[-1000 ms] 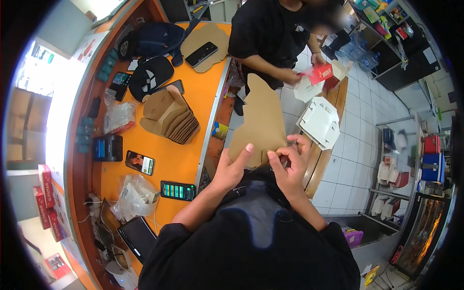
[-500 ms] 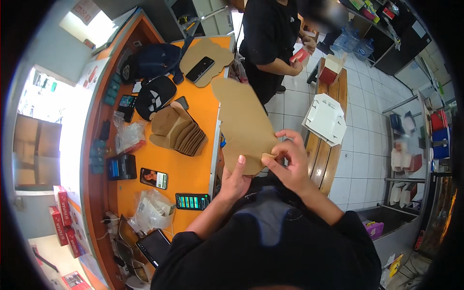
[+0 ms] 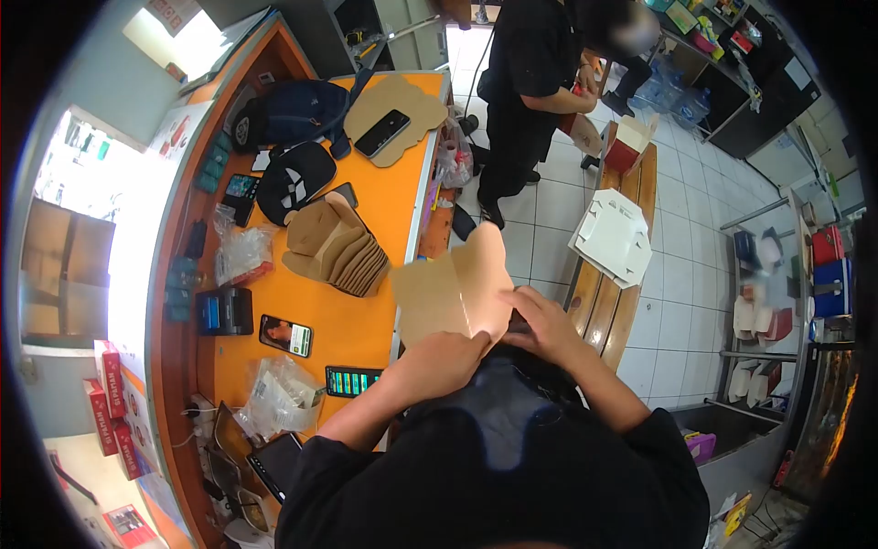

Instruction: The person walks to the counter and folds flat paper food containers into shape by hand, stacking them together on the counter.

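Note:
A brown cardboard box blank (image 3: 439, 291) is held up in front of my body, with a crease across it and its right part catching the light. My left hand (image 3: 445, 363) is closed on its lower edge, the fingertips pressing near the crease. At the right edge, my right hand (image 3: 546, 328) grips the cardboard between thumb and fingers; part of these fingers is hidden. To the left, a nested stack of folded brown boxes (image 3: 337, 245) lies on the orange counter (image 3: 302, 320).
Phones, a cap (image 3: 294, 181), a backpack (image 3: 297, 114) and plastic bags share the counter. Flat white box blanks (image 3: 611, 236) and a red box (image 3: 628, 145) rest on a wooden bench (image 3: 596, 297) to the right. A co-worker in black (image 3: 521, 82) stands ahead, handling a box.
The cardboard blank has turned and come lower, its top end now tilted right. My left hand has moved over its lower edge. The co-worker has shifted slightly right and lowered the held box.

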{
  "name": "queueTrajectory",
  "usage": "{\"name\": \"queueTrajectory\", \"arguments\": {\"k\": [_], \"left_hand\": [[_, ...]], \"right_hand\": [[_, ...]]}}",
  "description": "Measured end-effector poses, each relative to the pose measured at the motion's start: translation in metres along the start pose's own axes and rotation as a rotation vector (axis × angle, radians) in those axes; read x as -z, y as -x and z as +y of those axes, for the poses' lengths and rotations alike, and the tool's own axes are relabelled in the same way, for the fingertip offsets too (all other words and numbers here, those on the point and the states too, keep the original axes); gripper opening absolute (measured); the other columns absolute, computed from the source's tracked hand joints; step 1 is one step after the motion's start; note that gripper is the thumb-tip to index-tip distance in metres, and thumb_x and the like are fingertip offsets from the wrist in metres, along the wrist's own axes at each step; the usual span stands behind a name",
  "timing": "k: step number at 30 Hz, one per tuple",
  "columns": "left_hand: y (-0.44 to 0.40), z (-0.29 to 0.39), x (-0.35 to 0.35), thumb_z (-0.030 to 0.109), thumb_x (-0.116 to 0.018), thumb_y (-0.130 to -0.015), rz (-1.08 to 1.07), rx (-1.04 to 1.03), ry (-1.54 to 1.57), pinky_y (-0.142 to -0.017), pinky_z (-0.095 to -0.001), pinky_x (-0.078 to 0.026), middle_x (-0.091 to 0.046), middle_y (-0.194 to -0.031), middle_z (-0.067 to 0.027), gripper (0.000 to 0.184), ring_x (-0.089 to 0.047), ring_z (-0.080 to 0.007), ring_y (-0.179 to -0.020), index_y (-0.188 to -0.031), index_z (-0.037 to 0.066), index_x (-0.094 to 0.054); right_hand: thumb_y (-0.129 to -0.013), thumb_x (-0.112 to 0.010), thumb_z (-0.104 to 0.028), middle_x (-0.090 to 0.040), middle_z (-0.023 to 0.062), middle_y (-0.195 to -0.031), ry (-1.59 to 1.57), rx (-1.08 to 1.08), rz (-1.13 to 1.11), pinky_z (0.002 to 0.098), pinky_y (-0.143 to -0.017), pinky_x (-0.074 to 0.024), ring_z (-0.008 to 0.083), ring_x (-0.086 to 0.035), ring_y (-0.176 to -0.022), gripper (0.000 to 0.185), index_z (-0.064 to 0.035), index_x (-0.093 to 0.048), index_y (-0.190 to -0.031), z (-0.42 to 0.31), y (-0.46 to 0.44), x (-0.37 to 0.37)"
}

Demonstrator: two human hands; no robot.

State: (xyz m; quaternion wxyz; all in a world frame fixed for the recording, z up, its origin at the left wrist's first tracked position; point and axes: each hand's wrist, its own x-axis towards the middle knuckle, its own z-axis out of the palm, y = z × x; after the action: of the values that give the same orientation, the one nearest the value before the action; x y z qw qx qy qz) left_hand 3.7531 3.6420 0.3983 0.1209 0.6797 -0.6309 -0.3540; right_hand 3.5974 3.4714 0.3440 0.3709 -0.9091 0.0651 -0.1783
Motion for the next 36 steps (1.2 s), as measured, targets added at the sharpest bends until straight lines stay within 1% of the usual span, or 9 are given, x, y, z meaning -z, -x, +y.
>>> {"name": "queueTrajectory", "arguments": {"k": [5,8,11,12,16,22,25,30,36], "left_hand": [[0.012,0.000,-0.017,0.019,-0.044,-0.102,0.016,-0.029,-0.031,-0.069,-0.0549,-0.048,-0.064,-0.071,-0.0244,0.023,-0.065,-0.0446,-0.072,-0.101,0.000,-0.056],[0.011,0.001,-0.012,0.029,-0.052,-0.100,-0.084,-0.015,-0.051,-0.072,-0.0507,-0.051,-0.067,-0.084,-0.0268,0.034,-0.068,-0.0425,-0.078,-0.117,-0.001,-0.056],[0.019,-0.015,0.018,0.045,-0.065,-0.092,-0.061,-0.097,0.325,-0.078,-0.0451,-0.054,-0.067,-0.105,-0.0296,0.071,-0.069,-0.0412,-0.088,-0.141,0.000,-0.043],[0.018,-0.023,0.033,0.057,-0.075,-0.080,-0.079,-0.057,0.623,-0.083,-0.0419,-0.054,-0.062,-0.121,-0.0303,0.104,-0.069,-0.0409,-0.094,-0.154,0.003,-0.025],[0.009,0.009,0.045,0.046,-0.073,-0.085,0.131,-0.036,-0.011,-0.082,-0.0456,-0.054,-0.065,-0.113,-0.0280,0.086,-0.067,-0.0426,-0.092,-0.151,0.007,-0.033],[0.018,-0.004,0.007,0.023,-0.067,-0.091,0.407,-0.047,0.219,-0.074,-0.0478,-0.053,-0.070,-0.099,-0.0212,0.036,-0.067,-0.0419,-0.086,-0.119,0.003,-0.061],[0.026,-0.003,-0.012,0.016,-0.069,-0.090,0.507,-0.017,0.422,-0.070,-0.0421,-0.054,-0.071,-0.090,-0.0194,0.026,-0.069,-0.0353,-0.078,-0.111,0.001,-0.067],[0.030,-0.012,-0.030,0.009,-0.072,-0.089,0.621,0.153,0.559,-0.064,-0.0299,-0.053,-0.072,-0.081,-0.0160,0.016,-0.070,-0.0161,-0.070,-0.101,-0.001,-0.073],[0.024,-0.024,-0.024,0.007,-0.074,-0.088,0.738,0.074,0.740,-0.066,-0.0276,-0.054,-0.072,-0.078,-0.0110,0.010,-0.070,-0.0124,-0.071,-0.094,-0.001,-0.074]], "right_hand": [[-0.079,-0.079,-0.024,-0.063,0.0111,-0.103,0.032,-0.031,-0.103,0.0385,-0.080,-0.0527,0.0320,-0.063,-0.094,0.040,-0.0082,-0.064,-0.112,0.007,0.014,0.017],[-0.080,-0.077,-0.022,-0.064,0.0108,-0.099,0.027,-0.008,-0.122,0.0378,-0.080,-0.0530,0.0308,-0.064,-0.094,0.032,-0.0073,-0.066,-0.105,0.001,0.013,0.024],[-0.080,-0.076,-0.022,-0.064,0.0099,-0.097,0.084,0.120,-0.195,0.0379,-0.080,-0.0532,0.0295,-0.064,-0.093,0.025,-0.0069,-0.065,-0.097,0.000,0.003,0.028],[-0.081,-0.076,-0.022,-0.063,0.0095,-0.097,0.107,0.170,-0.228,0.0381,-0.080,-0.0532,0.0291,-0.064,-0.093,0.023,-0.0068,-0.064,-0.093,-0.001,-0.002,0.029],[-0.082,-0.073,-0.019,-0.062,0.0075,-0.096,0.179,0.360,-0.308,0.0373,-0.079,-0.0533,0.0274,-0.063,-0.091,0.019,-0.0071,-0.061,-0.089,-0.023,-0.030,0.024],[-0.083,-0.074,-0.019,-0.065,0.0070,-0.101,0.028,0.377,-0.258,0.0351,-0.078,-0.0537,0.0250,-0.064,-0.093,0.026,-0.0083,-0.064,-0.105,-0.021,-0.027,0.020],[-0.081,-0.077,-0.016,-0.068,0.0064,-0.101,-0.473,-0.114,-0.120,0.0339,-0.077,-0.0521,0.0229,-0.065,-0.091,0.029,-0.0067,-0.067,-0.107,-0.023,-0.011,0.008],[-0.077,-0.081,-0.010,-0.071,0.0055,-0.092,-0.398,0.076,0.081,0.0336,-0.074,-0.0495,0.0230,-0.064,-0.083,0.018,-0.0044,-0.072,-0.092,-0.010,-0.011,-0.023],[-0.076,-0.081,-0.008,-0.072,0.0051,-0.088,-0.388,0.102,0.162,0.0326,-0.073,-0.0484,0.0222,-0.063,-0.082,0.015,-0.0042,-0.074,-0.089,-0.017,-0.021,-0.027]]}}
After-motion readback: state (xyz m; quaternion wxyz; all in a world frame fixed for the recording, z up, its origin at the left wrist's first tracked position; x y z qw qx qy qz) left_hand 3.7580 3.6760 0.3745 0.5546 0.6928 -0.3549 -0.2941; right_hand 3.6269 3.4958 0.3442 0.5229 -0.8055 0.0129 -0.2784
